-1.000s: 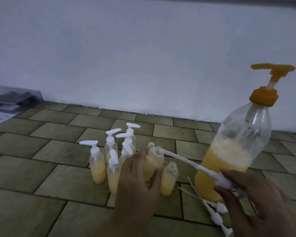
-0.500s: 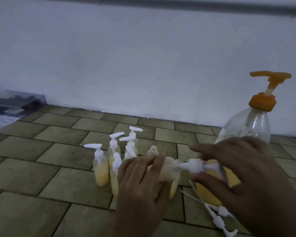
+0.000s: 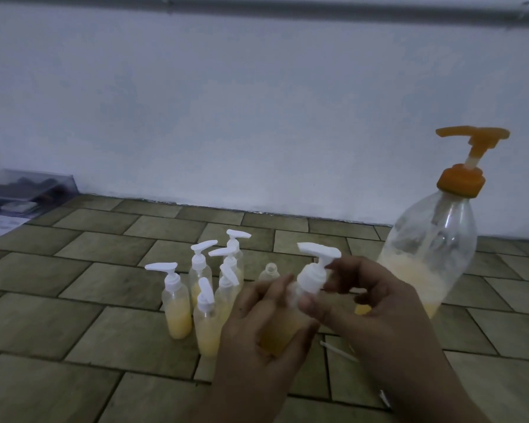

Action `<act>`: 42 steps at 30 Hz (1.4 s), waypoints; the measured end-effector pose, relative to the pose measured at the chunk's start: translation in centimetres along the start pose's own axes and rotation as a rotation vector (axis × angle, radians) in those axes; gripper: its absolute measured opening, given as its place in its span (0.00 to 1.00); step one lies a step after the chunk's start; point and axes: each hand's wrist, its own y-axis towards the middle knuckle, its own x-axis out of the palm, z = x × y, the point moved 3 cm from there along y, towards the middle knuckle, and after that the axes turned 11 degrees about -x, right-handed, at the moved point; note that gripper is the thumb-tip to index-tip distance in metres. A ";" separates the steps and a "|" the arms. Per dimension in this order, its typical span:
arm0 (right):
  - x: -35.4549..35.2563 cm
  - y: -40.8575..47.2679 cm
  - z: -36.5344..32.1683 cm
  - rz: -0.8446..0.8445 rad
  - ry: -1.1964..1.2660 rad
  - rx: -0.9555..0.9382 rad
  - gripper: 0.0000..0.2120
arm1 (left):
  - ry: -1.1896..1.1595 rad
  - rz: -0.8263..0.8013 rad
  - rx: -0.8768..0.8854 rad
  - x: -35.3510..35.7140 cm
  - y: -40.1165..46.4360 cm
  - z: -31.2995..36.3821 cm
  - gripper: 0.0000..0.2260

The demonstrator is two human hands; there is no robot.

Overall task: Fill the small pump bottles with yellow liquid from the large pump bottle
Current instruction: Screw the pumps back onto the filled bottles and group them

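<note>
My left hand (image 3: 257, 337) is wrapped around a small clear bottle (image 3: 283, 329) holding yellow liquid, lifted off the floor. On its neck sits a white pump cap (image 3: 313, 270), whose collar my right hand (image 3: 376, 315) pinches. The large clear bottle (image 3: 431, 254) with an orange pump (image 3: 468, 157) stands at the right, about a third full of yellow liquid. Several small capped bottles (image 3: 206, 300) with yellow liquid stand grouped at centre left. One small uncapped bottle (image 3: 269, 271) stands behind my left hand.
The floor is olive-brown tile (image 3: 74, 315) meeting a white wall (image 3: 257, 117). A clear plastic box (image 3: 25, 190) lies at the far left by the wall. Loose pump tubes (image 3: 338, 351) lie on the tiles under my right hand.
The pump cap's tube has gone into the small bottle and the cap now stands upright on its neck. My right hand moved left from the floor to the cap; the bottle was lifted.
</note>
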 end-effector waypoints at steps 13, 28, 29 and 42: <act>2.0 0.2 1.1 0.092 0.230 0.121 0.17 | 0.081 0.060 0.008 -0.1 0.1 -0.3 0.21; 2.0 0.9 2.7 0.031 0.414 0.213 0.14 | 0.010 -0.002 -0.167 -0.1 0.6 -0.6 0.25; 2.1 0.9 2.8 0.039 0.394 0.210 0.16 | 0.035 -0.011 -0.162 -0.1 0.5 -0.5 0.25; 1.9 1.6 2.6 -0.015 0.224 0.188 0.11 | -0.055 -0.121 -0.332 -0.4 0.7 -0.6 0.25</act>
